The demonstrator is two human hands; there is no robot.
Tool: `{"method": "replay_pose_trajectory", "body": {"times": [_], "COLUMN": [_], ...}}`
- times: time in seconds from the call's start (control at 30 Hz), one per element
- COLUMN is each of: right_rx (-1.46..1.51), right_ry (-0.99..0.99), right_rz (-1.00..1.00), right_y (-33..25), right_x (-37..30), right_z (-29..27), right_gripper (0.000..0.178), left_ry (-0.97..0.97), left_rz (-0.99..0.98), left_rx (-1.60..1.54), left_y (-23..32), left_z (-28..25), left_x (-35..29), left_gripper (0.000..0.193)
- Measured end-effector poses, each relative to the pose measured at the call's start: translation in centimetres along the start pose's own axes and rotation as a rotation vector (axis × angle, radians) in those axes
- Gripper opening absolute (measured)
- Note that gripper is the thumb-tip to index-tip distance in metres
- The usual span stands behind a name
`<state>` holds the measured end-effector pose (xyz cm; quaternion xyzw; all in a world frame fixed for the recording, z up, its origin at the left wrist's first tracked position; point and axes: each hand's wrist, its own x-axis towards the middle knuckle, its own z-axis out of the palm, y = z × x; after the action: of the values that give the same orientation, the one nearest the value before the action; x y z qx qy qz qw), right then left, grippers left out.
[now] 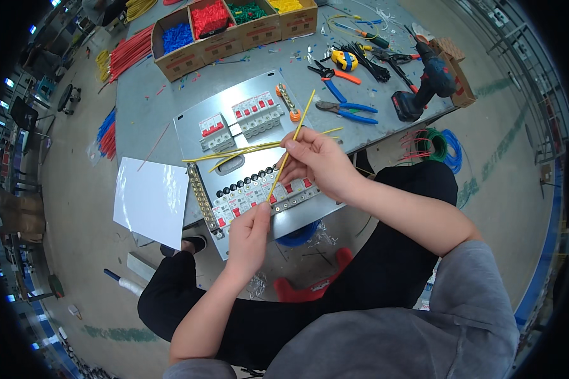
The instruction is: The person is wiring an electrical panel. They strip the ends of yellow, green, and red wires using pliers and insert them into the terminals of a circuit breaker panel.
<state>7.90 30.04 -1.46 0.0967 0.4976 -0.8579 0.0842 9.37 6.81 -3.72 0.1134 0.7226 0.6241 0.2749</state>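
Note:
A thin yellow wire (305, 112) slants over a metal mounting plate (188, 134). Its lower end is pinched between the thumb and fingers of my left hand (249, 235). Higher up, my right hand (317, 159) grips the same wire between thumb and fingers. Several more yellow wires (246, 150) lie across the plate, partly hidden behind my right hand. Below them runs a row of circuit breakers (237, 210) with red switches, partly covered by my hands. Two smaller groups of breakers (256, 112) sit on the plate's far half. A brass terminal bar (200, 197) lines the left edge.
Cardboard bins (218, 45) with blue, red, green and yellow pieces stand at the back. To the right lie blue-handled pliers (354, 112), a tape measure (345, 60) and a cordless drill (433, 79). A white sheet (148, 199) overhangs the left table edge.

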Motion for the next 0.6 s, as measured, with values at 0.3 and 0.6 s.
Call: {"method": "replay_pose_trajectory", "body": {"times": [0.3,0.6], "right_rx": [-0.121,-0.093], "right_ry": [-0.125,0.082], "right_rz": [-0.079,-0.129], "right_y": [-1.1,-4.2], "right_x": [-0.9,0.9], "right_z": [-0.1,-3.7], "right_gripper": [0.032,0.028], "left_ry": [-0.31,0.096], "left_rz": [-0.226,0.236], "left_rx": [-0.606,0.412], "left_y": [-0.6,1.7], "left_z": [0.1,-1.2], "left_x": [0.1,-0.3], "left_gripper": [0.046,0.043]}}
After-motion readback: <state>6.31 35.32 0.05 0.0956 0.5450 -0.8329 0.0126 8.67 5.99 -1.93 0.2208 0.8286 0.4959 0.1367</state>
